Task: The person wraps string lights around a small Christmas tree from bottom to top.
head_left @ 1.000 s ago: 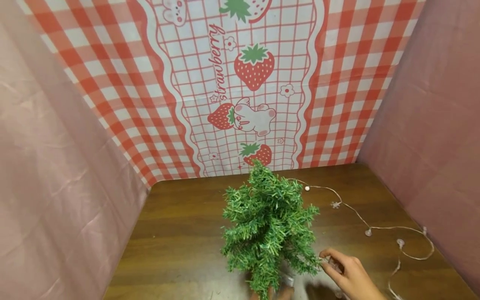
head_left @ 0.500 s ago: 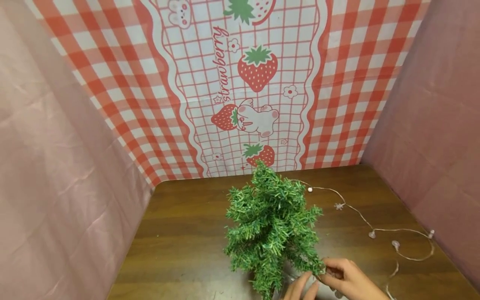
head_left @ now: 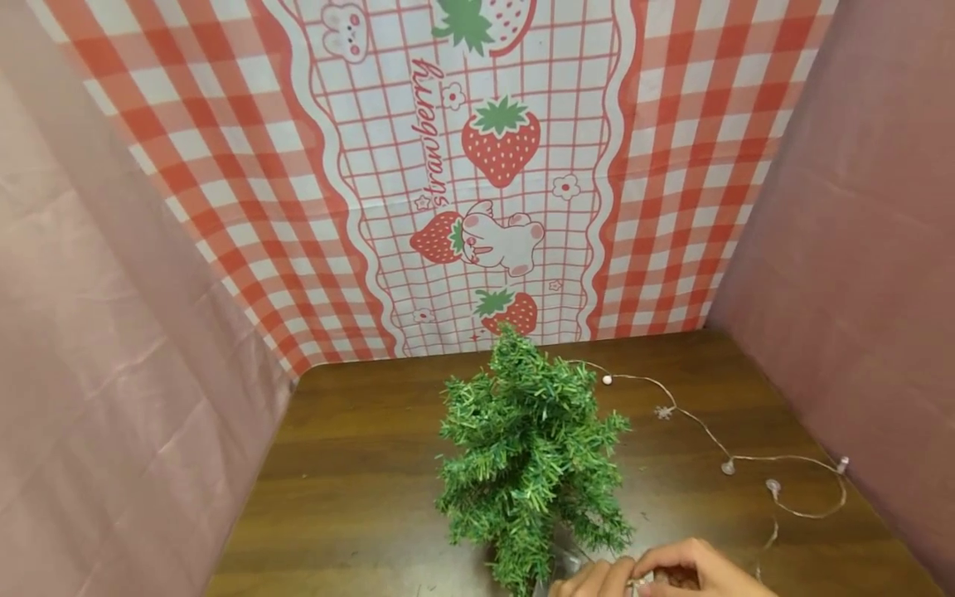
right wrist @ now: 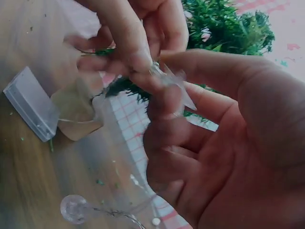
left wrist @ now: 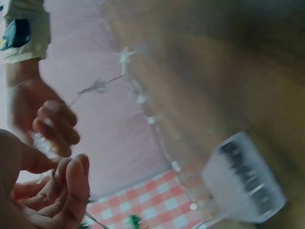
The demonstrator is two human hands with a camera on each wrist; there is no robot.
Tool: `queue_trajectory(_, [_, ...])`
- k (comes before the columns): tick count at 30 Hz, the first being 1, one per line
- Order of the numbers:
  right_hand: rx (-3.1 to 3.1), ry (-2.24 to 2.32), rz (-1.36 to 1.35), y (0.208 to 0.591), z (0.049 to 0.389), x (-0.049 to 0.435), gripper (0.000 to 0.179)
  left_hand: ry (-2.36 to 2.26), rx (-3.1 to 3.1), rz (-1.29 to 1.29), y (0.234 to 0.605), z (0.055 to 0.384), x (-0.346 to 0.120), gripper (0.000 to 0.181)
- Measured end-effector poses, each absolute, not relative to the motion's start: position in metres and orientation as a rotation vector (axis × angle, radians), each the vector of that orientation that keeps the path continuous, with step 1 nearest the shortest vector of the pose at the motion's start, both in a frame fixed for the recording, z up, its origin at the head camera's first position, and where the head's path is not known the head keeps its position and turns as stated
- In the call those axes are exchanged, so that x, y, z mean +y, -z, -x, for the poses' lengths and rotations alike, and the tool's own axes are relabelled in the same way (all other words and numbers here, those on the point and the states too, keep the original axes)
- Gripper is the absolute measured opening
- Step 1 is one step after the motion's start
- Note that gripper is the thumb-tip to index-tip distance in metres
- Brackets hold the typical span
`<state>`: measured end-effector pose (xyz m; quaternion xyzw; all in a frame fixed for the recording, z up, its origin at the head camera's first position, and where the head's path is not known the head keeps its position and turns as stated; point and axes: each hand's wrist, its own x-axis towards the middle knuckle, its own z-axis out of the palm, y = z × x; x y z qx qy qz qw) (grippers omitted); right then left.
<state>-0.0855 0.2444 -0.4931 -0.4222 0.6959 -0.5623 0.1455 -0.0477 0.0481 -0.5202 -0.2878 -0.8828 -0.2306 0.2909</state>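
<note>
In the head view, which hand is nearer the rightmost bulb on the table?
Right. In that picture, the right hand sits below and to the left of the rightmost bulb; the left hand is farther left, beside the lower branches of the green tree.

a strawberry-print cloth [head_left: 501, 141] hangs behind a wooden table [head_left: 351, 473], between pink drapes [head_left: 127, 348].

A thin silvery wire light string [head_left: 728, 468] with translucent plastic charms lies in loose curves across the lower right of the head view, on the brown wooden bench [head_left: 358, 464]. At the right-wrist view's upper centre, left hand [head_left: 597, 578] and right hand [head_left: 697, 566] pinch a pointed, translucent plastic charm [right wrist: 179, 90]. A bristly green artificial tree [head_left: 530, 464] stands upright at the head view's lower centre.
</note>
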Motion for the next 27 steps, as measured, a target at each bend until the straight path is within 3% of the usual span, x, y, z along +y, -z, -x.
queue_trajectory(12, [2.444, 1.407, 1.126, 0.461, 0.078, 0.268, 0.019, 0.894, -2.331, 0.809, 0.497, 0.052, 0.020, 0.008])
queue_trajectory(18, [2.507, 1.469, 0.895, 0.458, 0.082, 0.279, 0.012, 0.992, -2.351, 0.780, 0.489, 0.058, 0.013, 0.008])
queue_trajectory(22, [2.495, 1.525, 0.732, 0.460, 0.080, 0.286, 0.015, 1.202, -2.448, 0.772, 0.482, 0.059, 0.005, 0.013])
queue_trajectory(27, [2.693, 1.379, 0.787, 0.461, 0.080, 0.293, 0.017, 1.558, -2.506, 0.795, 0.478, 0.062, -0.003, 0.018])
